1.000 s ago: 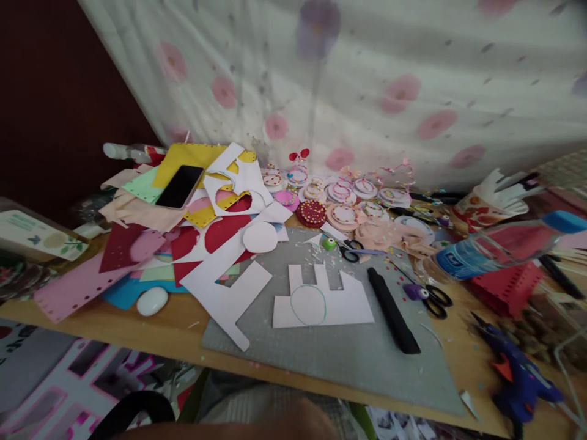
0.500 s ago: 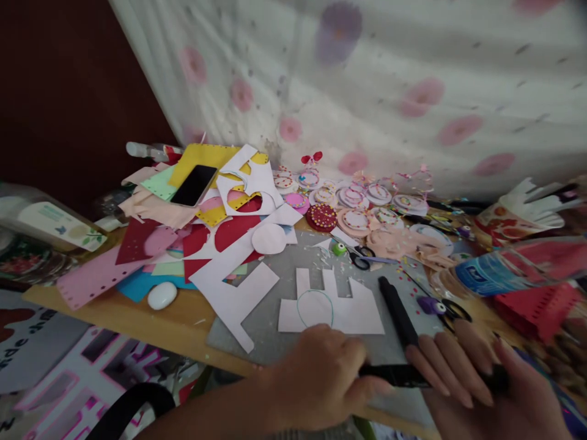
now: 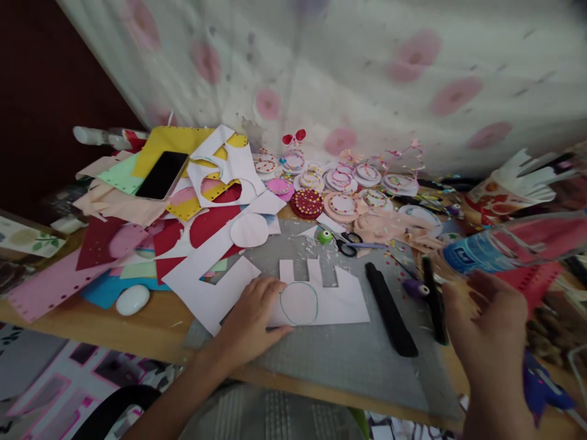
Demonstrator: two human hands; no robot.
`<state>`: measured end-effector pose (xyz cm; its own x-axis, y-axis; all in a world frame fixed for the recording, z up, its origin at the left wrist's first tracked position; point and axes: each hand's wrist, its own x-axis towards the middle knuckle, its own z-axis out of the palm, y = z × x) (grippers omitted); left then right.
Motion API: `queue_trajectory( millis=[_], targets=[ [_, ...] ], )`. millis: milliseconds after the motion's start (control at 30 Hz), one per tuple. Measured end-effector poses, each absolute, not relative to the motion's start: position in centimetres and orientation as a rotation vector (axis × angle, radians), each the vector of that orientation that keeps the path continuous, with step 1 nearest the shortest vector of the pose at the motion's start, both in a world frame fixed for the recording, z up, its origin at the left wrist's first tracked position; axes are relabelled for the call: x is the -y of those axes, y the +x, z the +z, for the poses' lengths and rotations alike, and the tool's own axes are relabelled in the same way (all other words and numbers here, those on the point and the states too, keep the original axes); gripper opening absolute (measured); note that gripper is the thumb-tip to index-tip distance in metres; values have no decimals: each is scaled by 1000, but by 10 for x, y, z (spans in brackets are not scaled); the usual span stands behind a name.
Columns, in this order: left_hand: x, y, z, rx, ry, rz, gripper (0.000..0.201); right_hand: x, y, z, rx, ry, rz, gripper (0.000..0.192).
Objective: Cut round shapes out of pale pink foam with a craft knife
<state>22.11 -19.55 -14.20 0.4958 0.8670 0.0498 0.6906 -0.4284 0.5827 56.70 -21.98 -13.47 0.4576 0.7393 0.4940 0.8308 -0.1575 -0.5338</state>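
Note:
My left hand (image 3: pixel 252 311) rests open on the left end of a white cut-out sheet (image 3: pixel 342 299), its thumb stretched along the lower edge. A green circle is drawn on that sheet, and its top edge has square notches. My right hand (image 3: pixel 493 330) is at the right, slightly blurred, with fingers loosely curled and apart. Just left of its fingertips is a dark pen (image 3: pixel 435 299), which no longer appears gripped. A thick black stick-like tool (image 3: pixel 391 311) lies on the grey cutting mat (image 3: pixel 339 354) between the sheet and the pen.
Foam offcuts (image 3: pixel 183 140) with a phone (image 3: pixel 162 175) on top pile up at left. Decorated discs (image 3: pixel 307 203) line the back. Scissors (image 3: pixel 346 244) lie mid-mat. A bottle (image 3: pixel 477 250) lies near my right hand, below a cup (image 3: pixel 499 189). A white oval object (image 3: pixel 132 300) sits near the front edge.
Both hands were together on the dark pen; they have parted. My left hand moved left onto the white sheet, while my right hand and the pen moved up and right. The view shifted slightly.

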Motion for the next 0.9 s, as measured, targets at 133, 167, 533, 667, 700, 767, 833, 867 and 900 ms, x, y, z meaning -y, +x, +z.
queue_trajectory(
  millis=[133, 167, 533, 667, 700, 767, 833, 867, 900],
  targets=[
    [194, 220, -140, -1268, 2228, 501, 58, 235, 534, -140, 1573, -1891, 17, 53],
    [195, 219, -138, -1260, 2231, 509, 58, 237, 528, -146, 1663, -1923, 32, 54],
    [181, 206, -128, -1077, 2289, 445, 49, 264, 528, -139, 1538, -1819, 615, 37],
    [164, 201, -125, -1026, 2327, 396, 47, 269, 505, -118, 1511, -1637, 1044, 42],
    [159, 201, -124, -1016, 2348, 384, 49, 268, 500, -118, 1514, -1611, 1058, 41],
    [148, 203, -122, -989, 2403, 355, 59, 265, 491, -119, 1509, -1590, 1046, 39],
    [139, 209, -124, -954, 2467, 315, 75, 259, 484, -121, 1480, -1590, 1058, 38],
    [134, 213, -127, -938, 2498, 291, 83, 256, 482, -121, 1461, -1593, 1073, 37],
    [131, 217, -130, -924, 2525, 268, 92, 252, 481, -120, 1444, -1597, 1084, 35]
  ],
)
